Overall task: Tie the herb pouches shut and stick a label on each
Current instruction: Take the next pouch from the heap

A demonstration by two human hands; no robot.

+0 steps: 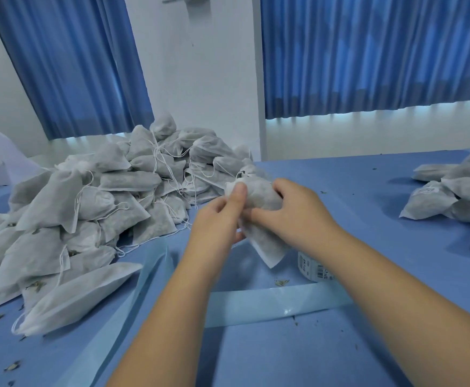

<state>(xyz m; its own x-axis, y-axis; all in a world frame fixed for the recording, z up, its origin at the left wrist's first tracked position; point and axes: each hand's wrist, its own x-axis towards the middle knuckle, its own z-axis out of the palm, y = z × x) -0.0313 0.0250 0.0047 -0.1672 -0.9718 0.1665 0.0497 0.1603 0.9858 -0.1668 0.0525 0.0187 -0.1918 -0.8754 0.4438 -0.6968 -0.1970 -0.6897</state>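
A white herb pouch (264, 238) hangs above the blue table, held between both hands. My left hand (217, 219) pinches its gathered top with thumb and fingers. My right hand (298, 210) curls round the upper part of the same pouch from the right. The pouch's lower corner points down toward a roll of printed labels (312, 268), which is partly hidden behind my right forearm. A big heap of pouches with loose white strings (111, 196) lies to the left.
A smaller group of pouches (457, 196), one with a label showing, lies at the far right. A long glossy blue strip of label backing (270, 305) curls across the table in front of me. Herb crumbs (281, 282) are scattered on the blue table (367, 191).
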